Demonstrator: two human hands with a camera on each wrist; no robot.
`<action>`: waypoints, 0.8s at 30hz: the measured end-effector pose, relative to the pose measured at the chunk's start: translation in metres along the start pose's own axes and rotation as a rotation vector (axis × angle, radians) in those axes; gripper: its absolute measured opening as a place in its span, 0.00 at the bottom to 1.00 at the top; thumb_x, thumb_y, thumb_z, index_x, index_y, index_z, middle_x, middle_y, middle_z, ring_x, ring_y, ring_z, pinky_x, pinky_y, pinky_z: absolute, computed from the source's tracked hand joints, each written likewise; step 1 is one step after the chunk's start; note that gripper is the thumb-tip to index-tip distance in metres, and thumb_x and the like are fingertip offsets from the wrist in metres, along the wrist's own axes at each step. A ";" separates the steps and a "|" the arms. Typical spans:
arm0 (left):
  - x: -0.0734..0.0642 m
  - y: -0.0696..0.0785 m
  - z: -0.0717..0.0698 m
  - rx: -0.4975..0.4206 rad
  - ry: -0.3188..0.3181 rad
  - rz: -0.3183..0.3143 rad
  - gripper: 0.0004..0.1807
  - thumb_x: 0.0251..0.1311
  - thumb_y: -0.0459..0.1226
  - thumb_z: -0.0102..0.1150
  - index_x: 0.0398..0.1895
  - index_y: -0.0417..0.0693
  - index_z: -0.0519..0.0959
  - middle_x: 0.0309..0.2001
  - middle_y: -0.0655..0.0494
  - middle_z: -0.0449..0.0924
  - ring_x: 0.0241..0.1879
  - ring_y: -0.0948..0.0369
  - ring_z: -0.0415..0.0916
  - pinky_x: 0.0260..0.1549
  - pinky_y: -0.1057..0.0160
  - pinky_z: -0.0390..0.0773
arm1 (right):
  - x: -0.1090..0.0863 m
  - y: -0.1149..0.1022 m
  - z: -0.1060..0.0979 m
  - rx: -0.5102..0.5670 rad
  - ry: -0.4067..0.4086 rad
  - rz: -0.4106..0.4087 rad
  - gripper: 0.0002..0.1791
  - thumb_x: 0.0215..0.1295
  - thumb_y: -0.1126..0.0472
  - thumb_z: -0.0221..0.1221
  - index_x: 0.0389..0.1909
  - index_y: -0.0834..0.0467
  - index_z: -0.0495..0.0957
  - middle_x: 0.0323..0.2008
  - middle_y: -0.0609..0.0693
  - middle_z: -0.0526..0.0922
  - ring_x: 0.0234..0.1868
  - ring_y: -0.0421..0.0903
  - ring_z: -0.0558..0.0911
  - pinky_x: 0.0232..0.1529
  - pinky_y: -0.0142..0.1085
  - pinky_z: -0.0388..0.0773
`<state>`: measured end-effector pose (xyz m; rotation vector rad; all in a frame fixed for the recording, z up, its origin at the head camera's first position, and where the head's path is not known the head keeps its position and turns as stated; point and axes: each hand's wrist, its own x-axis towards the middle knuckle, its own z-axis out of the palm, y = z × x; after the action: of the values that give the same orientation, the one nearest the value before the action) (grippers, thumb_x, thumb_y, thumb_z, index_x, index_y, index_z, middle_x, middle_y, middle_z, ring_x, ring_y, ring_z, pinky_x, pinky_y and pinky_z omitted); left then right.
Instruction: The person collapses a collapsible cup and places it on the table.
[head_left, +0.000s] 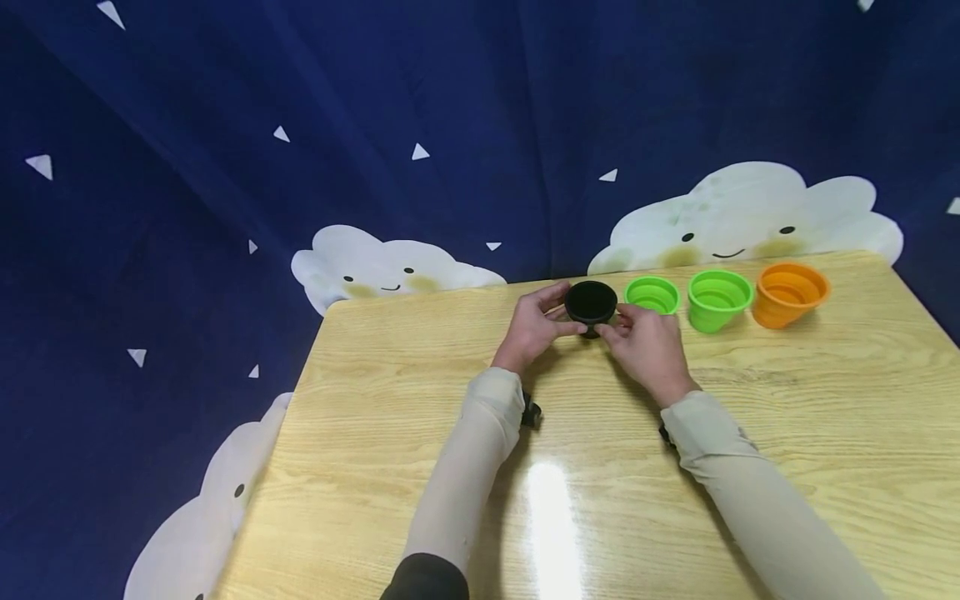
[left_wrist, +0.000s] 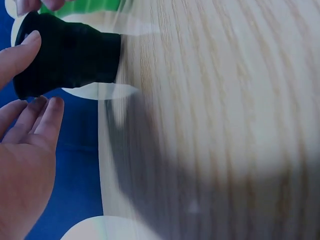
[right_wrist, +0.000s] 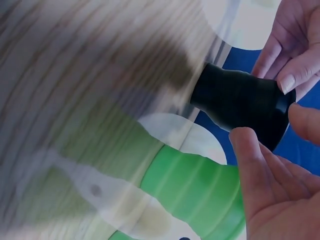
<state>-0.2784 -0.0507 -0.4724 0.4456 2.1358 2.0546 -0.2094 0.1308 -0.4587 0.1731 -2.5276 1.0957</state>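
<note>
A black collapsible cup (head_left: 591,302) stands upright near the table's back edge, between both hands. My left hand (head_left: 531,327) pinches its wide rim from the left, thumb on the near side and fingers behind. From the right, my right hand (head_left: 651,346) holds the same rim between thumb and fingers. In the left wrist view the stepped wall of the black cup (left_wrist: 75,52) narrows toward a base at the table surface. A light green cup (head_left: 652,292) is just behind my right hand, its lower part hidden in the head view.
Right of that cup stand a second green cup (head_left: 718,298) and an orange cup (head_left: 791,293), in a row along the back edge. The wooden table (head_left: 375,417) meets a dark blue curtain (head_left: 465,100) with white clouds.
</note>
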 end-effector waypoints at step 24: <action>-0.001 0.004 0.002 -0.019 0.032 0.021 0.39 0.43 0.16 0.74 0.64 0.31 0.75 0.54 0.43 0.82 0.54 0.57 0.80 0.51 0.64 0.81 | 0.004 -0.003 0.005 0.054 0.032 0.054 0.26 0.61 0.62 0.71 0.54 0.76 0.78 0.39 0.66 0.86 0.39 0.59 0.88 0.45 0.54 0.84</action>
<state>-0.2765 -0.0488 -0.4683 0.4379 2.1366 2.1049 -0.2133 0.1250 -0.4583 0.1011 -2.4896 1.1787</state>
